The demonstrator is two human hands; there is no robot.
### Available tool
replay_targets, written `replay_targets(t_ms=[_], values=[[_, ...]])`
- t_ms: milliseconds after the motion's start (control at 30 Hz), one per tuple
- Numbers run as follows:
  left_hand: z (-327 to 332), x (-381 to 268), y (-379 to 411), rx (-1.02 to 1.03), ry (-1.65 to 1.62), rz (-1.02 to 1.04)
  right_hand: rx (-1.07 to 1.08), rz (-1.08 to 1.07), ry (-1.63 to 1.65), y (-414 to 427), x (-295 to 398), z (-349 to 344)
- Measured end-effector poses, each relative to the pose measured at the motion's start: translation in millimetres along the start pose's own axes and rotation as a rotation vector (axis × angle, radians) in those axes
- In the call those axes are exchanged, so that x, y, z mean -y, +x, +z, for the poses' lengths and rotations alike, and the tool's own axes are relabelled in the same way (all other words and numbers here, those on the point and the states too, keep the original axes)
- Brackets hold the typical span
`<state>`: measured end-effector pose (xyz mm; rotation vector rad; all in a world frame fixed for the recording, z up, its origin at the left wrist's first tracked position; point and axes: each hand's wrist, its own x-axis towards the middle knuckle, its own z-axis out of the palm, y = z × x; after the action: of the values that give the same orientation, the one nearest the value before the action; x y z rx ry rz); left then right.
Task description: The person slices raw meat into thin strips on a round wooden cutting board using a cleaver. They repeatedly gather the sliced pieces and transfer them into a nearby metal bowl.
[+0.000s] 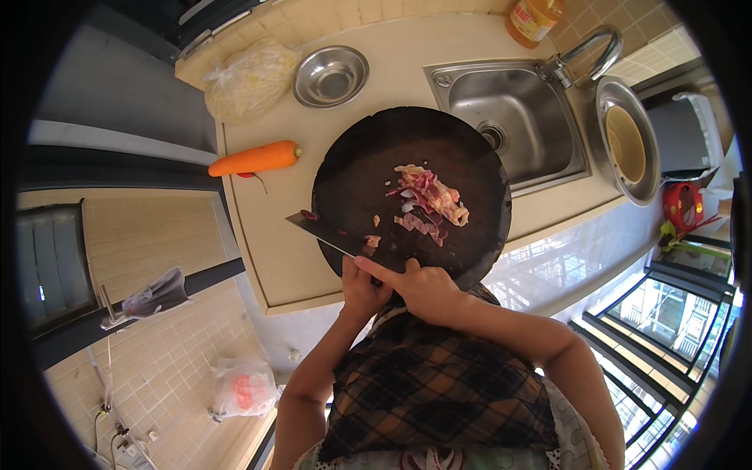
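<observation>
A wide-bladed kitchen knife (338, 238) lies slanted over the near-left rim of a round dark chopping board (358, 164), its bright edge towards me. My right hand (432, 291) grips it at the right end, index finger stretched left along the blade; the handle is hidden. My left hand (363, 291) is at the blade's near edge, fingertips close to or touching it and my right index finger; its grip is unclear. Small meat scraps cling to the blade. Cut raw meat (432, 197) is heaped right of the board's centre, with a few small bits around it.
A carrot (255, 158) and a red chilli (247, 175) lie left of the board. Behind are a knotted plastic bag (249, 79) and a metal bowl (331, 76). A steel sink (511, 117) with a tap (608, 53), a bottle (534, 22) and a basin (651, 153) stand right.
</observation>
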<state>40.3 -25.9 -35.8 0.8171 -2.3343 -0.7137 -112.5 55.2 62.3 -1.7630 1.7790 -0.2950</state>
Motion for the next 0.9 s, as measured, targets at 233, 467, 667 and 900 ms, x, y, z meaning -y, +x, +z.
replay_targets(t_ms=[233,467,667,900], values=[[-12.4,-16.5,8.5,-0.055,-0.176,-0.103,-0.026,0.17,0.099,-71.6,-52.6,-30.6],[-29.7,-10.8,-6.4,-0.059,-0.004,-0.311,-0.12,0.203,0.771,-77.5,-86.2,-54.1],[-28.2,-25.2,5.3,0.013,0.022,-0.267,0.119,0.5,1.175,-76.4,-124.3,-58.5],[-20.2,-25.1,15.0,0.045,-0.154,-0.135,-0.146,0.461,1.211,-91.3,-112.6,-70.1]])
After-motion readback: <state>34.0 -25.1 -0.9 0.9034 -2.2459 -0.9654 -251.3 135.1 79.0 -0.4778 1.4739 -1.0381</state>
